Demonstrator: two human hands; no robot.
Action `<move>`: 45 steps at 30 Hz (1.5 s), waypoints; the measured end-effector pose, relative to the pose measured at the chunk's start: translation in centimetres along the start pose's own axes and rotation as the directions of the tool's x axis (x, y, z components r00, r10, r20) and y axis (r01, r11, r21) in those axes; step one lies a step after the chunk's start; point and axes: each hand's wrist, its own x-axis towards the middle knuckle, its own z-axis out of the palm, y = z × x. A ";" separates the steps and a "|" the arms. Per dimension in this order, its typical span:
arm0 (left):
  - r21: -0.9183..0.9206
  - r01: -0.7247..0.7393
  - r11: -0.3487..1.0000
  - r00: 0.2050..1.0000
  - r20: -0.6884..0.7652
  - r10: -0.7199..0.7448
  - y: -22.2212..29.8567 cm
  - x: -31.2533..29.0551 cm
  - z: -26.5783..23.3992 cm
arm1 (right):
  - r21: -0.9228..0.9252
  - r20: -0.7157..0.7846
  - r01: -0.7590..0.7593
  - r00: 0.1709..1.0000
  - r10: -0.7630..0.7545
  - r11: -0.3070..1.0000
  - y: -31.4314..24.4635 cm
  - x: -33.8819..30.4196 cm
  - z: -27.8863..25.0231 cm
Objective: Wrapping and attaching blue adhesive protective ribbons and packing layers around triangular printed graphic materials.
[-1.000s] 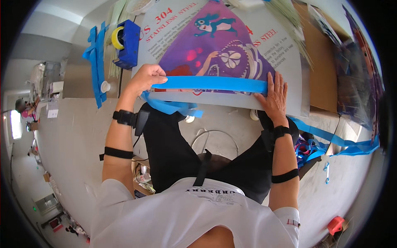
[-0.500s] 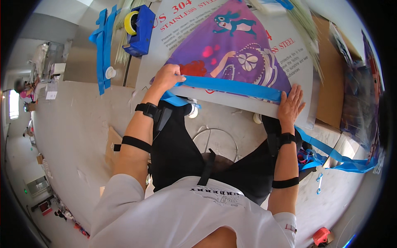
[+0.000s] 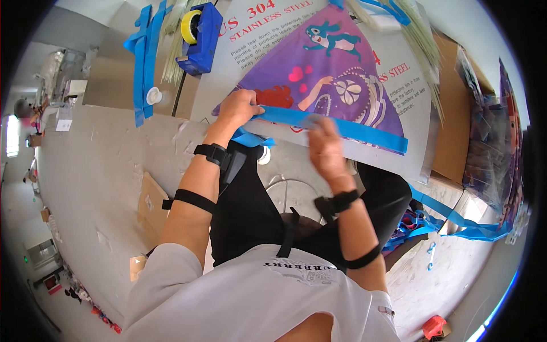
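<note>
Craft workshop, steel-topped workbench [image 3: 228, 74], blue tape dispenser [image 3: 199, 39], hanging blue strips [image 3: 143, 57], stacked cardboard [image 3: 453, 119]

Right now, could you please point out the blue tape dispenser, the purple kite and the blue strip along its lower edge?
blue tape dispenser [image 3: 200, 43], head view, on its blue body.
purple kite [image 3: 330, 74], head view, on its purple middle.
blue strip [image 3: 364, 132], head view, right of the hands.

Right hand [image 3: 325, 149] motion-blurred, fingers indistinct. Blue strip [image 3: 336, 126] partly hidden beneath both hands. Left hand [image 3: 238, 108] fingertips hidden under purple kite [image 3: 336, 74]; kite tip cut by top edge.
</note>
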 end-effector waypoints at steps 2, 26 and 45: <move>0.038 -0.024 0.999 1.000 -0.012 0.025 0.2 0.3 0.5 | 0.184 0.041 -0.066 0.997 0.059 0.981 -2.1 2.1 2.7; -0.944 -0.025 0.328 1.000 -0.024 0.007 9.4 -0.4 -4.4 | -0.358 0.319 -0.015 0.938 0.137 0.934 -2.5 0.8 6.9; -0.235 -0.662 0.712 0.731 -0.410 0.545 15.6 -5.9 3.3 | -0.407 0.398 -0.043 0.891 0.219 0.912 -2.3 0.6 5.9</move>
